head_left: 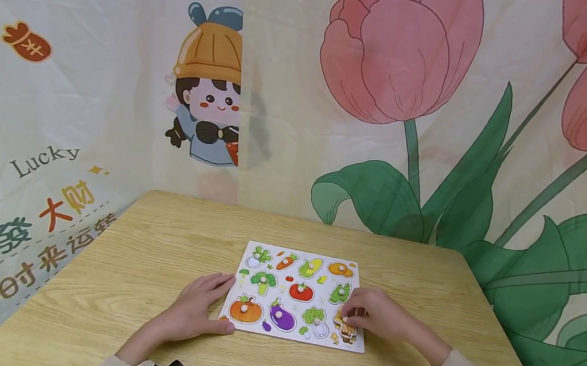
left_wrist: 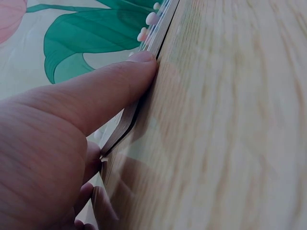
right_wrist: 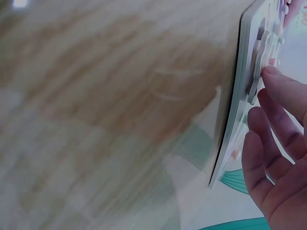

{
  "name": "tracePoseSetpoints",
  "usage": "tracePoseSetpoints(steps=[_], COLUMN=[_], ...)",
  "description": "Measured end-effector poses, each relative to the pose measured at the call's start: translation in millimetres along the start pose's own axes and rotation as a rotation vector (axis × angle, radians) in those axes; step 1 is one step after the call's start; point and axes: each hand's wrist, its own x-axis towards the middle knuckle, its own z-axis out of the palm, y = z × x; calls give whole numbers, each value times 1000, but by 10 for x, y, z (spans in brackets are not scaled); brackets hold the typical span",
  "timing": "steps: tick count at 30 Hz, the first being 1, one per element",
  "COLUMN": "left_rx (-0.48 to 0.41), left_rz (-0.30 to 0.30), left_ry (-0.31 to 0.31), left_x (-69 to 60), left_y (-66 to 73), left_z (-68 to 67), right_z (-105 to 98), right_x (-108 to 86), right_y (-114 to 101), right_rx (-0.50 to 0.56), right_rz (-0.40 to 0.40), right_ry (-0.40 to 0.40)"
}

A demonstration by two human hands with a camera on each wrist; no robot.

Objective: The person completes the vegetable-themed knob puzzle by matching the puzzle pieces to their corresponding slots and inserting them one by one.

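Note:
A white wooden knob puzzle board point(head_left: 288, 340) with vegetable pictures lies on the table. My left hand point(head_left: 195, 307) rests at its left side, fingers fairly straight along the edge and thumb touching the near left corner. In the left wrist view the thumb point(left_wrist: 115, 84) presses against the board's edge. At the near right corner my right hand point(head_left: 378, 313) pinches a brown and orange mushroom-like piece point(head_left: 348, 332). That piece sits slightly raised and askew over the board; its knob is mostly hidden by the fingers.
Other knobbed pieces sit in the board, among them a pumpkin point(head_left: 245, 311), an eggplant point(head_left: 283, 319) and a tomato point(head_left: 301, 293). The wooden table point(head_left: 164, 242) extends around the board. A printed curtain point(head_left: 290, 91) hangs behind it.

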Motion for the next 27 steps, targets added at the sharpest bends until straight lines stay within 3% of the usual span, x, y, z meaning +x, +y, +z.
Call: tracePoseSetpoints(steps=[27], left_rx=[-20], left_rz=[-14], left_ry=[-7], left_x=[7], left_y=[-8], left_z=[19], right_z=[31], right_x=[-55], right_y=[-39], right_rx=[30], right_rz=[41], right_ry=[-41])
